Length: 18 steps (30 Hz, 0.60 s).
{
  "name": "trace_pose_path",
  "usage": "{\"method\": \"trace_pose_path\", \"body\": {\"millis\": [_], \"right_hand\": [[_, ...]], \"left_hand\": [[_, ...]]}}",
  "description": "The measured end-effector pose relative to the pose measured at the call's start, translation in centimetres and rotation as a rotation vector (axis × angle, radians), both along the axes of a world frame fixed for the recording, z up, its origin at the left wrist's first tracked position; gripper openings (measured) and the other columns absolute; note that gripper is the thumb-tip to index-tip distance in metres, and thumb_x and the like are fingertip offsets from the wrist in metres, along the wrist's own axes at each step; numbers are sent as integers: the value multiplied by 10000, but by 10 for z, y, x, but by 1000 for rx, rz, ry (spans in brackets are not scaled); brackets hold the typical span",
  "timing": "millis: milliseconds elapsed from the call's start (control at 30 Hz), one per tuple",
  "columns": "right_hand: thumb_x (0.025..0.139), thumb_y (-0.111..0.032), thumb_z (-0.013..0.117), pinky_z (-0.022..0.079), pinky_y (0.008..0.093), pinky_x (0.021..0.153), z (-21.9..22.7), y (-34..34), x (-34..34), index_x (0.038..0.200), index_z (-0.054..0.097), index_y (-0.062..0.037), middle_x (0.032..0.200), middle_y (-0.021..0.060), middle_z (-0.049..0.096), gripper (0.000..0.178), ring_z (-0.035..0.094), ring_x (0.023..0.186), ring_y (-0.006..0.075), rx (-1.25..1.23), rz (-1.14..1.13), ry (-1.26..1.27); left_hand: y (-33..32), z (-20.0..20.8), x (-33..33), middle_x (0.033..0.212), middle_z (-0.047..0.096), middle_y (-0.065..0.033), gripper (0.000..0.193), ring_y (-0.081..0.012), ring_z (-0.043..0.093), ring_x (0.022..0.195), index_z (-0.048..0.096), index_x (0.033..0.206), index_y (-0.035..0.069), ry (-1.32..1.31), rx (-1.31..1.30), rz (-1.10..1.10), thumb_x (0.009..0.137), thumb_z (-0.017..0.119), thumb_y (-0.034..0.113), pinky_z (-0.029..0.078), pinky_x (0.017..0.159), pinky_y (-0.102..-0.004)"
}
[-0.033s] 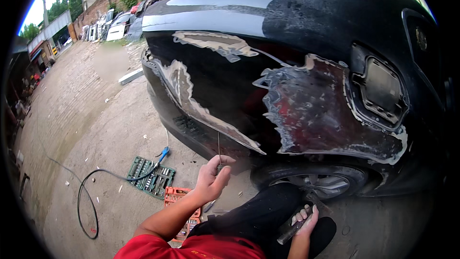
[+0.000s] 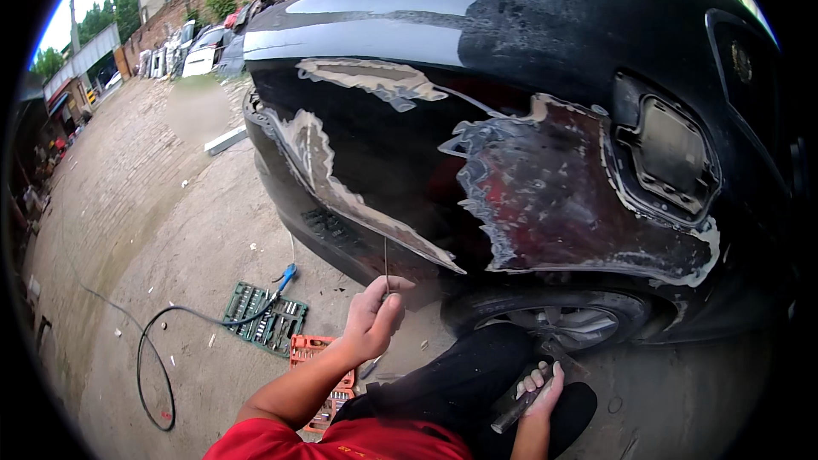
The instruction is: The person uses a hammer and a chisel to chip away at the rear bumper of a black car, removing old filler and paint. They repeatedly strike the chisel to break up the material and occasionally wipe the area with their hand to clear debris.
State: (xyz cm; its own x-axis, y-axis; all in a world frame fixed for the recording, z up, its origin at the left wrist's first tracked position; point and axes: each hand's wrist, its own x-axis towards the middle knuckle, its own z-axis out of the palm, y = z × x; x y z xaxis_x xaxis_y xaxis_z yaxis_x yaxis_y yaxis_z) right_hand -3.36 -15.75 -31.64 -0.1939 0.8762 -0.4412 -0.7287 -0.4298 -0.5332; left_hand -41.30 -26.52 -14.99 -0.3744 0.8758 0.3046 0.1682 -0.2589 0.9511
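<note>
Black rubber hose: lay looped, well left of the bare left hand.
Green rectangular tool case: lay open, nearer that hand.
Orange tool case: lay just beside it.
Left hand: pinched a thin metal rod, upright.
Scraped black car body: stood ahead of both the left hand and bare right hand.
Right hand: closed around a dark cylindrical tool handle.

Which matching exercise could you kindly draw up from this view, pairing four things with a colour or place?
Things:
1. Thin rod
2. Cylindrical handle
3. Shirt
4. Hose-end fitting

Colours or places:
A. Blue
B. In the right hand
C. Red
D. In the left hand

Pairs: 1-D, 2-B, 3-C, 4-A.
</note>
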Motion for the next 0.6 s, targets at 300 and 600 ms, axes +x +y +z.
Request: {"method": "trace_pose_path", "body": {"millis": [300, 600], "right_hand": [[956, -513, 652, 361, 295, 468, 12, -12, 4, 961, 617, -149, 581, -64, 431, 366, 430, 464, 123, -26, -18, -13], [971, -498, 631, 383, 304, 467, 14, -15, 9, 957, 632, -139, 576, -58, 443, 360, 439, 457, 127, -4, -32, 19]], "left_hand": [[28, 33, 29, 745, 587, -37, 511, -96, 531, 632, 508, 1438, -97, 377, 242, 19, 1047, 513, 233, 446, 647, -255], [43, 43, 46, 1260, 670, -307, 616, -326, 740, 1019, 451, 1511, -91, 548, 356, -10, 928, 628, 2, 539, 904, -344]]}}
